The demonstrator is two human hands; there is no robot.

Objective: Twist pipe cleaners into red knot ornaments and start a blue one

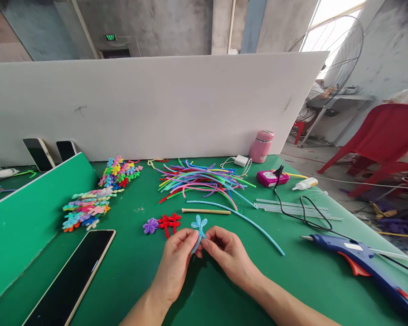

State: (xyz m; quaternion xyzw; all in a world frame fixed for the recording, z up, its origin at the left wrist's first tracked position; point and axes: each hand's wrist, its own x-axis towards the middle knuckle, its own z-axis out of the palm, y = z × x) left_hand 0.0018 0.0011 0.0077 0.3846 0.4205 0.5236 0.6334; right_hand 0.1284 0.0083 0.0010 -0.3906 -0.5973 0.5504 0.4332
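Between my two hands is a light-blue pipe-cleaner flower (199, 224) with looped petals and a short stem. My left hand (177, 260) pinches its stem from the left. On the other side, the thumb and fingers of my right hand (231, 254) are closed on the stem too. Just beyond my left hand lie two red pipe-cleaner flowers (169, 222) and a purple pipe-cleaner flower (151, 226). A loose light-blue pipe cleaner (245, 221) curves to the right behind my right hand. Past it is a thin wooden stick (206, 211).
A heap of coloured pipe cleaners (204, 179) lies mid-table. Finished flowers (88, 208) are stacked left, by a green divider (34, 226) and a phone (71, 280). To the right are glue sticks (295, 208), a blue glue gun (357, 258) with its cord, and a pink bottle (261, 147).
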